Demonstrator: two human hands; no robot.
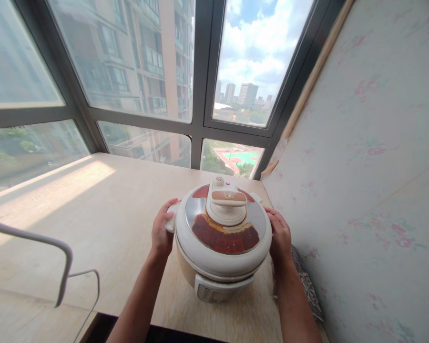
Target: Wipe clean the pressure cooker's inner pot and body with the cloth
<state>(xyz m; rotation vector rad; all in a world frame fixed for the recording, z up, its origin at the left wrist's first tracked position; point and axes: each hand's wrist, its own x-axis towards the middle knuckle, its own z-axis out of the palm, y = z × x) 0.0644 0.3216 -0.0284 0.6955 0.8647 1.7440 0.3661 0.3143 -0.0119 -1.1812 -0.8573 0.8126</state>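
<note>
A white and beige electric pressure cooker (223, 257) is in the middle of the view, its lid closed. The lid has a brown-topped handle (229, 197), worn dark red patches and a small valve knob (219, 181). My left hand (163, 228) is closed round the white side handle (171, 218). On the opposite side, my right hand (279, 233) grips the cooker's edge; the handle there is mostly hidden by the fingers. Whether the base touches the ledge or is slightly raised, I cannot tell. A control panel (218, 290) faces me.
A pale marble-look window ledge (128, 190) runs beneath grey-framed windows (196, 85). The flower-papered wall (361, 166) closes off the right side. A dark patterned cloth item (309, 286) lies against it. Bent grey metal tubing (66, 255) sticks in from the left.
</note>
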